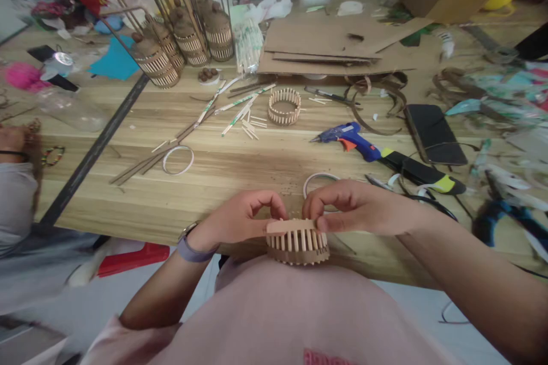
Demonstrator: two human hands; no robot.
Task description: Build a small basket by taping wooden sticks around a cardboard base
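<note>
Close to my body, at the table's front edge, both hands hold a ring of short upright wooden sticks (297, 241) with a brown cardboard band round its bottom. A paler strip (287, 227) runs along its upper edge. My left hand (246, 217) pinches the left end of that strip, and my right hand (349, 208) pinches the ring's upper right edge. Just behind my right hand lies a white hoop (309, 182), partly covered by it. A second stick ring (284, 107) stands farther back on the table.
A blue glue gun (349, 138), a black-and-yellow tool (422, 172) and a phone (435, 134) lie to the right. Several stick lanterns (188, 40) stand at the back left, near cardboard sheets (312, 37). Another white hoop (178, 160) lies left. Another person's arm (15, 182) shows far left.
</note>
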